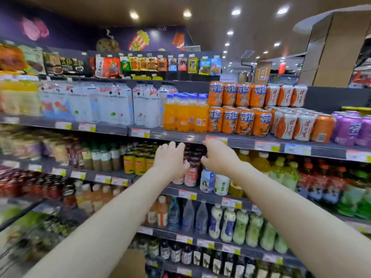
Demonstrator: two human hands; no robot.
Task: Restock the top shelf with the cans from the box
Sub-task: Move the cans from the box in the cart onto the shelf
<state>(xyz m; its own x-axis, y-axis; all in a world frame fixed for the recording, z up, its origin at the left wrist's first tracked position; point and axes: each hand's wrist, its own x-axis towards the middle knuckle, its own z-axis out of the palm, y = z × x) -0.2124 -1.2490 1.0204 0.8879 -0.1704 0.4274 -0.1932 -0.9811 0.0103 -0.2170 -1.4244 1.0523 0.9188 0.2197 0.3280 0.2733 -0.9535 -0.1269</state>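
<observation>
While both arms reach up mid-frame, left hand (170, 159) and right hand (219, 157) face each other, fingers curled, just below the top shelf (180, 138). Holding anything? Can't tell. Orange cans (239, 109) sit double-stacked upper right, labels forward, likely for shoppers; cardboard box (130, 264) waits bottom centre.

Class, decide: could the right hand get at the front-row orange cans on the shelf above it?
Probably yes. The right hand is just below the shelf edge, and the orange cans stand at its front, with nothing in between.
</observation>
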